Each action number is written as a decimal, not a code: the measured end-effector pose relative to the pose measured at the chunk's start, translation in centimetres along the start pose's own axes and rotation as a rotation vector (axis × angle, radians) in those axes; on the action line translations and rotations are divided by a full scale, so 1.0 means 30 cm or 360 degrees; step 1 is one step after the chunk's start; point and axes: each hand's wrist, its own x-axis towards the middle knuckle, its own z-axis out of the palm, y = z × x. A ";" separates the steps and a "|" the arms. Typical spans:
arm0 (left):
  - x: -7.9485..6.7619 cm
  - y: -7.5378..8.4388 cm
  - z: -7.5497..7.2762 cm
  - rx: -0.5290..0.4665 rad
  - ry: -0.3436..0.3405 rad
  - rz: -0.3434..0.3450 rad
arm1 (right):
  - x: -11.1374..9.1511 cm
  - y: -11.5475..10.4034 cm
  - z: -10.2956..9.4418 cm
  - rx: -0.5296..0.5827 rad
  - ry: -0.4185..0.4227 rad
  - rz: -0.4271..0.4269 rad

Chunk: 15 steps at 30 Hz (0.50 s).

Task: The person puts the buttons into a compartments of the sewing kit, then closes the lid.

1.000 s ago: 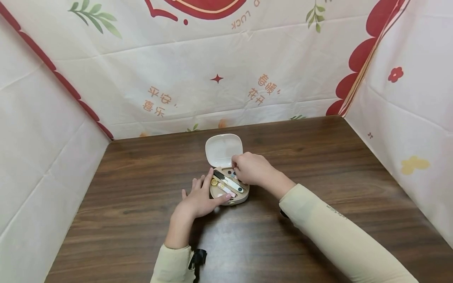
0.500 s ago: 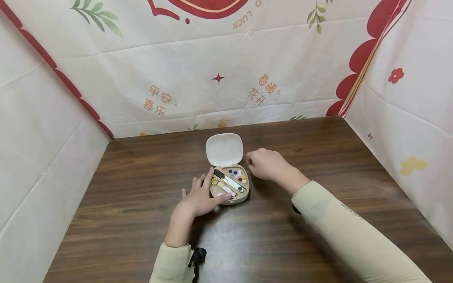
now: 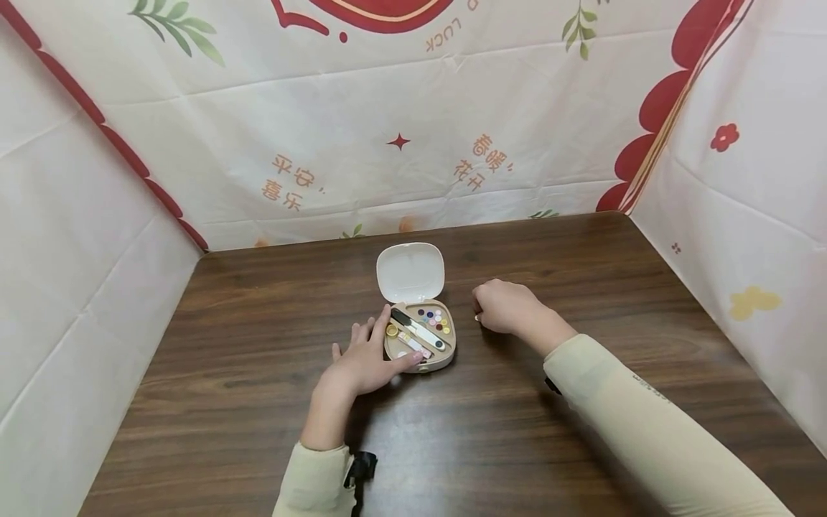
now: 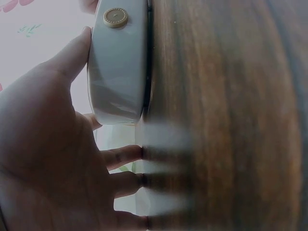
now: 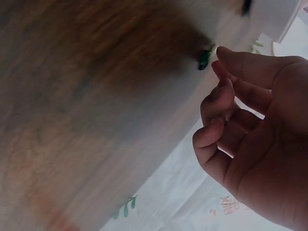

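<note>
A white cloth (image 3: 362,108) with red edging and printed leaves hangs behind the dark wood table (image 3: 258,431) and along its sides. Two pale sleeves (image 3: 639,424) reach in over the table, at five and seven o'clock from its middle. The left hand (image 3: 362,366) lies at eight o'clock of the box, its fingers straight and spread wide; thumb and index finger touch the box while the other fingertips rest on the table. The right hand (image 3: 507,307) is between two and three o'clock of the box and apart from it, thumb and index finger pinching, the rest curled.

The box (image 3: 442,367) sits on the table near its middle, its white lid (image 3: 410,273) raised at twelve o'clock. Inside, a black-and-white tool (image 3: 426,336) lies in a slot running from ten to four o'clock. Below it are a patterned strip (image 3: 411,345) and, at ten o'clock, a yellow round thing (image 3: 392,330). A round latch (image 4: 115,18) marks the front wall at six o'clock. At the right fingertips is a small green thing (image 5: 204,58), too blurred to identify. Smallest are the coloured buttons (image 3: 431,315), grouped at one to two o'clock inside the box.
</note>
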 end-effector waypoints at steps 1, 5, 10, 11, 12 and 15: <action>0.000 0.000 0.000 0.0000 0.0001 0.0001 | 0.000 0.004 0.002 -0.0004 0.0003 0.0003; 0.002 0.001 0.000 0.0001 0.0005 0.0006 | 0.002 0.014 0.007 -0.0006 0.0030 0.0003; 0.002 0.004 -0.002 0.0004 0.0010 0.0006 | 0.009 0.019 0.007 0.0008 0.0021 0.0010; 0.001 0.004 -0.003 0.0005 0.0007 0.0003 | 0.010 0.020 0.006 0.0016 0.0007 0.0016; 0.001 0.004 -0.002 0.0004 0.0006 0.0002 | 0.010 0.020 0.006 0.0021 -0.0006 0.0024; 0.001 0.004 -0.002 0.0000 0.0010 0.0010 | 0.010 0.022 0.004 0.0038 -0.0038 0.0051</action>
